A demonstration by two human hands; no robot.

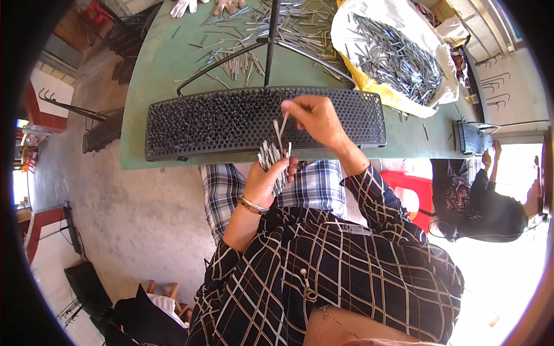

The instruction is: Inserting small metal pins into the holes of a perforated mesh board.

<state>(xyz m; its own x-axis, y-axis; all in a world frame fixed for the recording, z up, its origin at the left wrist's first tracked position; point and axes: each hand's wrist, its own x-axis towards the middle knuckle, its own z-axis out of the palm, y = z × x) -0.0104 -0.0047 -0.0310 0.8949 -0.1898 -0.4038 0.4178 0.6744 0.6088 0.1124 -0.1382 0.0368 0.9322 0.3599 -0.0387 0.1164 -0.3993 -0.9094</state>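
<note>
A wide black perforated rack (pixel 340 122) stands tilted along the table's near edge. Dark upright pieces fill many holes of its left and middle part, while bare holes show on its right. My left hand (pixel 261 183) is closed round a bundle of slim metal pieces (pixel 271 157), just below the rack's front edge. Above it, my right hand (pixel 321 122) pinches one slim metal piece (pixel 284 122) between thumb and forefinger, in front of the rack's middle. The piece's lower end comes down close to the bundle; whether they touch I cannot tell.
Loose metal pieces (pixel 239 64) lie scattered over the green table (pixel 151 75). A white and yellow sack (pixel 349 49) heaped with more stands at the back right. Gloves (pixel 183 7) lie at the far edge. At right are a red stool (pixel 408 187) and another person (pixel 482 202) beside a similar rack.
</note>
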